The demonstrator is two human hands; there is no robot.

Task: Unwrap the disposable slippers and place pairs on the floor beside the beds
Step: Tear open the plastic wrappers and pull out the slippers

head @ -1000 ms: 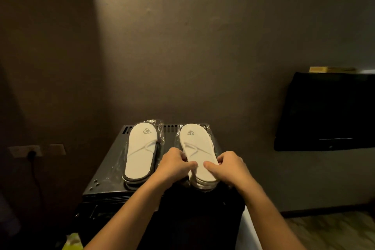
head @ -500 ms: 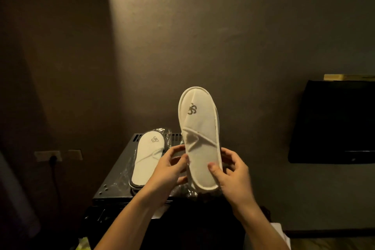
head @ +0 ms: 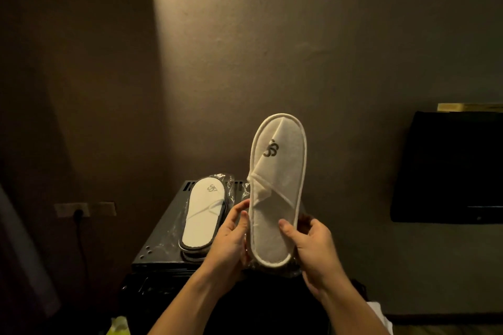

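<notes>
I hold a white disposable slipper pair (head: 277,190) with a dark logo upright in front of me, toe up. My left hand (head: 231,239) grips its left edge near the heel and my right hand (head: 313,245) grips the right edge, thumb on the sole. Crumpled clear plastic wrap (head: 272,270) hangs around the heel, under my fingers. A second slipper pair (head: 202,215), still in clear wrap, lies flat on the black mini fridge (head: 155,250) to the left of my hands.
A dark wall-mounted TV (head: 449,168) hangs at the right. A wall socket with a black cable (head: 77,212) is at the left. Something yellow-green (head: 118,326) sits low beside the fridge. A plain wall stands close behind.
I have lifted the right-hand slipper pair off the fridge and raised it upright out of its wrap; the wrap has slid down to the heel. The other pair has not moved.
</notes>
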